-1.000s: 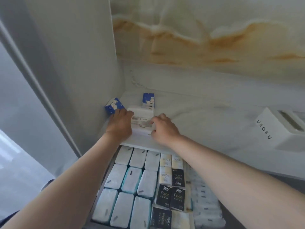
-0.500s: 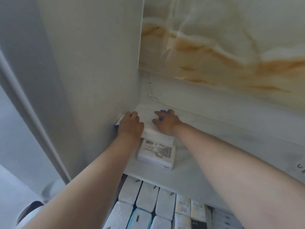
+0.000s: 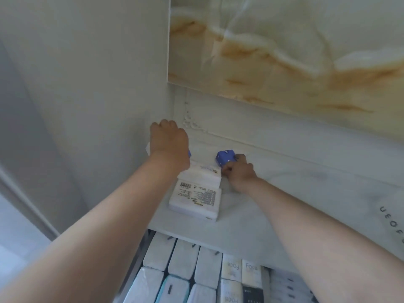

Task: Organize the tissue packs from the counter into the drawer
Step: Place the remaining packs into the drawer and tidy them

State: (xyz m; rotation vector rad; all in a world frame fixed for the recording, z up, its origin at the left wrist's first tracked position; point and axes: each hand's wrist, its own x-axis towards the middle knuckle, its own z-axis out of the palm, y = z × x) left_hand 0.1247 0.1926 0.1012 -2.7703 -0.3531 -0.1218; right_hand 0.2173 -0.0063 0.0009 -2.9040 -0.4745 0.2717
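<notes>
right hand (image 3: 239, 171): grip drawn in tight, fingertips and thumb pinching a small blue pack (image 3: 224, 157) at its 4 o'clock corner. the pack sits tilted on the worktop (image 3: 273, 204), one corner raised, with small white marks on its top face.

left hand (image 3: 169, 145): back of the hand faces the camera, fingers bent away into the corner by the white side panel (image 3: 98, 84). the fingers are hidden, so i cannot tell how far this grip is closed or whether it has anything. a blue sliver (image 3: 189, 153) peeks out at the hand's 3 o'clock edge.

barcode pack (image 3: 194, 199): white, lying flat, label up, at 6 o'clock of the left hand and near the worktop's front edge. a crumpled white pack (image 3: 203, 176) overlaps its 12 o'clock end, partly under the left wrist and just beside the right hand's 9 o'clock side.

drawer (image 3: 137, 267): open below the worktop at 6 o'clock. stored white packs (image 3: 184, 259) stand in close rows. cream packs (image 3: 231, 266) printed "face" sit at their 3 o'clock, with a black pack (image 3: 252, 295) below those.

dark lettering (image 3: 392, 224) shows at the far 3 o'clock edge. a veined marble wall (image 3: 284, 51) stands at 12 o'clock.
</notes>
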